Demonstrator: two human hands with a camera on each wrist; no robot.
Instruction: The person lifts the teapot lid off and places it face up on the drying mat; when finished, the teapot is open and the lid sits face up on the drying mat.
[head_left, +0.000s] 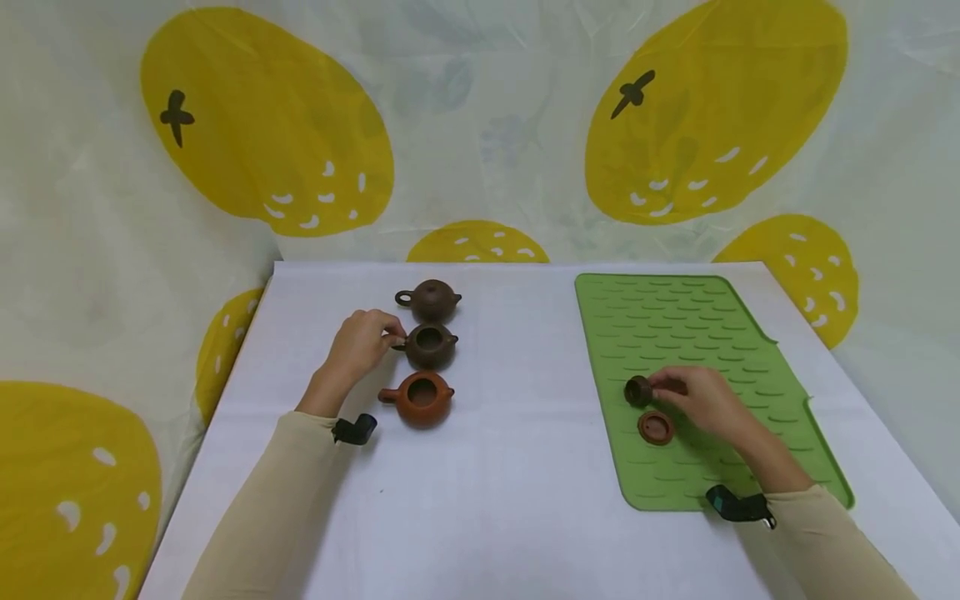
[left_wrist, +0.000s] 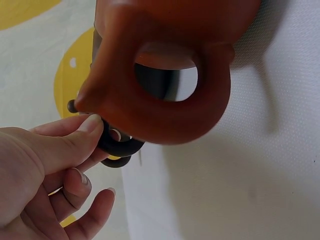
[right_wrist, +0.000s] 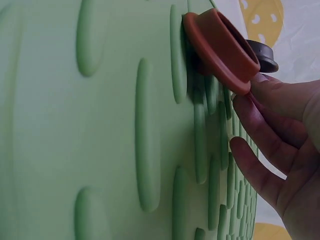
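Observation:
My left hand (head_left: 363, 343) pinches the handle of a dark brown teapot (head_left: 430, 346) between thumb and fingers. This teapot has no lid on, so its dark inside shows. In the left wrist view, the orange-brown teapot's (left_wrist: 200, 120) big loop handle partly covers it. Over the green mat (head_left: 690, 321), my right hand (head_left: 701, 400) pinches a small dark brown teapot lid (head_left: 638, 391), tilted with its hollow underside showing. Just nearer to me, an orange-brown lid (head_left: 657, 427) lies upside down on the mat; in the right wrist view this lid (right_wrist: 220, 50) partly hides the dark one (right_wrist: 262, 56).
Behind the held teapot stands another dark brown teapot (head_left: 433, 301) with its lid on. The three teapots form a row, spouts to the right. A white cloth (head_left: 517, 467) covers the table, and a lemon-patterned curtain (head_left: 487, 125) hangs behind it.

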